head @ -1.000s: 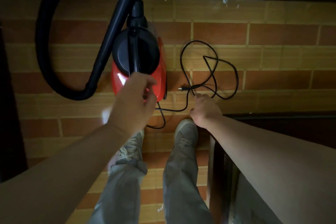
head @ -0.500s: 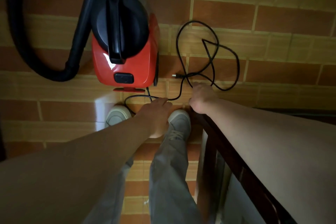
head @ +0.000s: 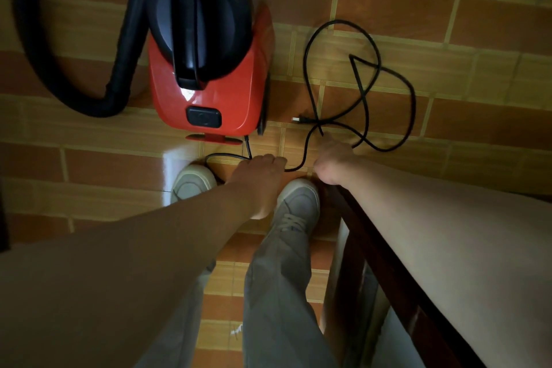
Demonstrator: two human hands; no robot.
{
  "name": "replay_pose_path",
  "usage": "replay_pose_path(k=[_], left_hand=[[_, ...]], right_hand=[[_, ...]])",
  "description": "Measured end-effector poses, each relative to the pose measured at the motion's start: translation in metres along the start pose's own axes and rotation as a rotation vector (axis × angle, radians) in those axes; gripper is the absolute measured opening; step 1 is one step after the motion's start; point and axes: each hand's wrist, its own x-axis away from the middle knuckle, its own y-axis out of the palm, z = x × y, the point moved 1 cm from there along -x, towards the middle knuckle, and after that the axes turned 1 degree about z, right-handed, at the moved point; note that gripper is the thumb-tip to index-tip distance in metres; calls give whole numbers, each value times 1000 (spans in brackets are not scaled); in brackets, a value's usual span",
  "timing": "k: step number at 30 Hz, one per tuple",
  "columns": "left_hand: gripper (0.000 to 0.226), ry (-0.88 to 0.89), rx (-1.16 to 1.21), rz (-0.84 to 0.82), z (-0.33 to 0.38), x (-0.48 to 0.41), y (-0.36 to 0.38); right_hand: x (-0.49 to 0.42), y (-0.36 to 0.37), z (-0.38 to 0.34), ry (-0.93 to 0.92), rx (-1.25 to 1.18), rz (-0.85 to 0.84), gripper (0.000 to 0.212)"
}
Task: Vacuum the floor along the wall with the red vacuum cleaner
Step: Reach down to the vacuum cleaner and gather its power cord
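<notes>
Red vacuum cleaner (head: 209, 98) beside looped cord (head: 414, 104)

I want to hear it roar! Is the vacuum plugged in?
No, the plug lies loose on the floor beside the vacuum.

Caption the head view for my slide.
Left hand and right hand at the power cord beside the red vacuum cleaner.

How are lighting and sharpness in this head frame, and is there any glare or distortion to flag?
Head view: dim overall, darkest in the corners; a glare patch on the tiled floor beside the left shoe and a small highlight on the red vacuum cleaner; wide-angle distortion bends the tile lines near the edges; the power cord reads fairly crisp.
</notes>
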Motion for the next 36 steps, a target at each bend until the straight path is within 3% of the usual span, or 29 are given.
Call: replay_pose_path(k=[5, 9, 11, 14, 20, 27, 31, 36], left_hand=[[65, -2, -45, 45, 0, 5, 7], [43, -28, -86, 175, 2, 11, 0], [28, -20, 2, 290, 2, 16, -4], [27, 11, 214, 357, 3, 29, -8], [34, 113, 310, 337, 6, 60, -12], [27, 48, 376, 368, 8, 89, -22], [22, -5, 417, 356, 10, 102, -29], [12, 7, 527, 396, 21, 125, -46]], right_hand=[[6, 3, 4, -54, -3, -37, 45], [9, 4, 9, -87, -75, 50, 62], [11, 3, 12, -108, -123, 73, 67], [18, -1, 16, -131, -142, 95, 73], [39, -9, 7, -156, -161, 148, 79], [60, -21, 2, -115, -99, 240, 41], [75, -33, 5, -96, -193, 369, 18], [109, -55, 10, -111, -316, 396, 23]])
